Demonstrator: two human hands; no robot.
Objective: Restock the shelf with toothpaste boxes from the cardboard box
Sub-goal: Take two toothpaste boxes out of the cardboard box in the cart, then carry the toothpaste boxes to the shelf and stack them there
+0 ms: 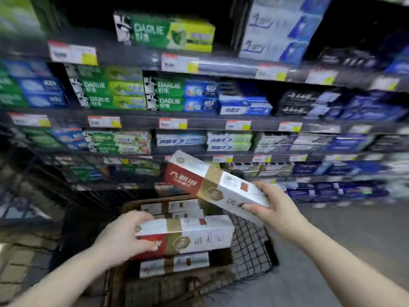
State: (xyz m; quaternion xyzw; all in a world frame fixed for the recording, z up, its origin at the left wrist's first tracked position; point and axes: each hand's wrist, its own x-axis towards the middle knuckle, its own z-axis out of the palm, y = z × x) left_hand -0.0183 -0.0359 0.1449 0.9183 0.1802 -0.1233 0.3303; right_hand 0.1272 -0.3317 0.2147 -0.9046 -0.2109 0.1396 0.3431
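Observation:
My left hand (124, 237) grips the left end of a white, gold and red toothpaste box (188, 234), held level just above the open cardboard box (132, 204). My right hand (271, 210) holds the right end of a second toothpaste box (210, 180) of the same kind, tilted with its far end raised toward the shelves. More of these toothpaste boxes (174, 263) lie inside the cardboard box. The shelf (210, 125) ahead carries rows of green, blue and white toothpaste packs. The whole view is blurred by motion.
The cardboard box sits in a black wire-mesh cart (250, 244). Price labels (172, 123) run along the shelf edges. A dark gap (243, 89) shows on a middle shelf. Grey floor (343, 240) lies to the right, stacked cartons (17, 273) at the lower left.

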